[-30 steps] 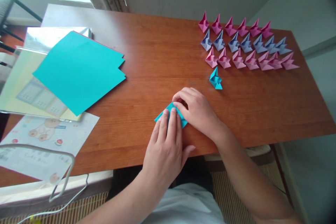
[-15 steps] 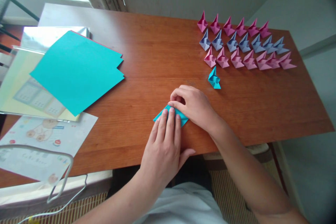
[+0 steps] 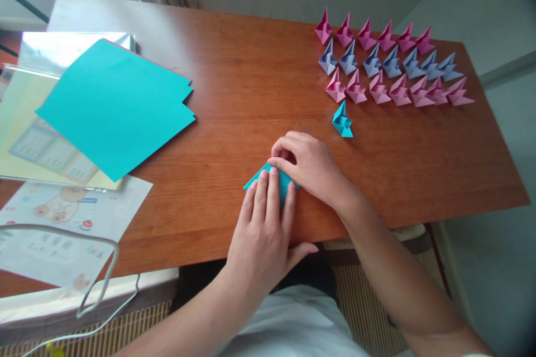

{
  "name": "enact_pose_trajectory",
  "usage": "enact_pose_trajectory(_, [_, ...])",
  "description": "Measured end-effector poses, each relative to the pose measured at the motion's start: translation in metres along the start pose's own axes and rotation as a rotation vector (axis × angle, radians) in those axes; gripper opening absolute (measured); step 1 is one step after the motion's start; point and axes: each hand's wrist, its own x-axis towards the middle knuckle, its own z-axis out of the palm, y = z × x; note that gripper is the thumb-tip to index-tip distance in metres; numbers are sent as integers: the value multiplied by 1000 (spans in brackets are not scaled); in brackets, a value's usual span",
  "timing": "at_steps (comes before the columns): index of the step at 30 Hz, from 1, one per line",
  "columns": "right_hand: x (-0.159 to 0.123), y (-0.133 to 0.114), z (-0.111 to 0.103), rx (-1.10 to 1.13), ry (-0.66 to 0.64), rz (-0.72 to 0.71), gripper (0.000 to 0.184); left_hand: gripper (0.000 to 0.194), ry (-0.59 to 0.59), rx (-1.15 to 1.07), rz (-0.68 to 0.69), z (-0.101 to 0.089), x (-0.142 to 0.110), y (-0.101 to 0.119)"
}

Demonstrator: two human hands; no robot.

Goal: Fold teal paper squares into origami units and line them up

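Observation:
A small turquoise folded paper lies on the wooden table near its front edge. My left hand is laid flat over it, fingers stretched and pressing it down, thumb out to the right. At the paper's top corner, my right hand is closed in a pinch, thumb and curled index finger meeting there. Much of the paper is hidden beneath my left fingers. Beyond my right hand stands one finished turquoise origami piece with a pointed tip.
Rows of folded pieces fill the far right: magenta, lavender and pink. On the left, large turquoise sheets lie over a clear packet. A printed bear sheet and a bent white tube are nearer me.
My left hand's fingers have spread, with the little-thumb-side index finger shifting right across the paper. My right hand keeps its pinch at the top corner. The view has shifted slightly.

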Motion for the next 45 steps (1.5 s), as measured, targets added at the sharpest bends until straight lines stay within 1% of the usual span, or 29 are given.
enact_pose_trajectory(6, [-1,1,1,-9,34,-40,11,116,-26,-35,-37,-3,3,6])
enact_pose_trajectory(8, [-4,3,0,18,54,-85,10,114,-14,-45,-36,-2,3,7])
enact_pose_trajectory(10, [-13,5,0,70,103,-142,11,112,8,-50,-31,-1,3,7])
enact_pose_trajectory(12, [-29,7,1,94,212,-172,17,109,27,-45,-27,0,2,6])
enact_pose_trajectory(13, [-39,7,3,65,260,-165,20,108,32,-41,-21,0,2,5])
enact_pose_trajectory(14, [-50,7,6,18,276,-158,21,107,36,-37,-16,0,2,4])
enact_pose_trajectory(18, [-93,3,18,-159,294,-162,31,103,48,5,33,-1,1,-4])
enact_pose_trajectory(21, [-111,-2,24,-354,257,-165,38,102,47,54,87,-2,0,-12])
enact_pose_trajectory(24, [-114,-5,25,-466,223,-161,41,100,38,76,139,-5,-1,-21])
enact_pose_trajectory(29, [-112,-8,22,-528,215,-143,40,88,32,121,191,-13,-7,-37])
enact_pose_trajectory(33, [-112,-9,22,-531,209,-135,40,85,58,156,157,-21,-18,-53])
enact_pose_trajectory(37, [-113,-7,23,-517,217,-142,42,86,67,196,133,-21,-29,-65])
enact_pose_trajectory(41, [-114,-5,24,-484,212,-142,45,92,87,135,104,-17,-35,-69])
enact_pose_trajectory(43, [-114,-4,25,-468,213,-137,46,94,120,95,57,-16,-37,-69])
enact_pose_trajectory(45, [-114,-3,26,-456,218,-130,47,91,167,60,7,-16,-38,-65])
